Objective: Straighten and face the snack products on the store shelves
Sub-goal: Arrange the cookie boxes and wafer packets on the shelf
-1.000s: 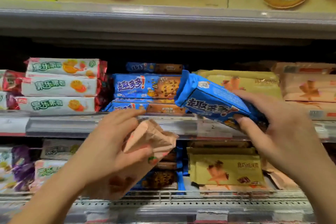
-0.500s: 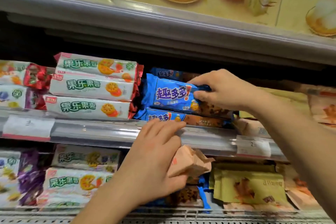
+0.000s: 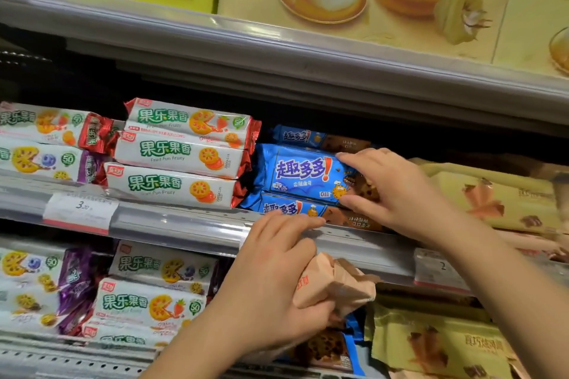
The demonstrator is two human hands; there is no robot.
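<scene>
- Right hand (image 3: 397, 191) is up at the middle shelf, thumb and fingers spread round the right end of a blue cookie pack (image 3: 301, 175): fingers over its top edge, thumb under its lower edge.
- That pack lies face-out on top of a second blue pack (image 3: 292, 209), which sits on the shelf rail (image 3: 184, 224). A third blue pack (image 3: 320, 140) lies behind at 12 o'clock, further back in the dark.
- Left hand (image 3: 274, 283) sits at 6 o'clock from the blue stack, fingers curled round a crumpled peach wrapper (image 3: 335, 283); the index finger stretches up and touches the rail edge.
- At 9 o'clock from the blue stack: three white fruit-biscuit packs (image 3: 181, 154), stacked, touching it, faces out.
- At 3 o'clock: yellow packs (image 3: 498, 194), partly hidden by the right wrist.
- Price tag (image 3: 80, 212) reading 3.20 on the rail, at 9 o'clock, well apart from the hands.
- Lower shelf: more white fruit-biscuit packs (image 3: 147, 304) at 8 o'clock of the left hand, a cookie pack (image 3: 329, 348) under it, more yellow packs (image 3: 437, 341) at 4 o'clock.
</scene>
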